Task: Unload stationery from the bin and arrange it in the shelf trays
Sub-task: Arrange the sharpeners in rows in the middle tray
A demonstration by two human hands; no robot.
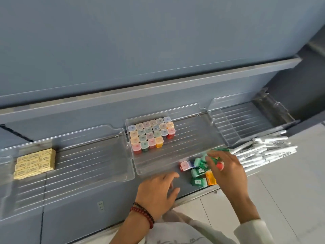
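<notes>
Yellow erasers (35, 162) sit stacked in the left tray (88, 164), capped boxes (151, 134) stand in rows far-left in the middle tray (193, 138), the left hand (158, 192) hovers loose-fingered and empty at its near edge, and the right hand (226, 169) pinches a red box (219, 165) over the loose pile (197, 176), white pens (263, 152) just right.

Grey shelf (186, 185) has three clear trays side by side: left tray (88, 164), middle tray (193, 138), right tray (246, 117). Some little coloured boxes (197, 182) just sit loose in front of the middle one, white markers (263, 152) piled beside them.
</notes>
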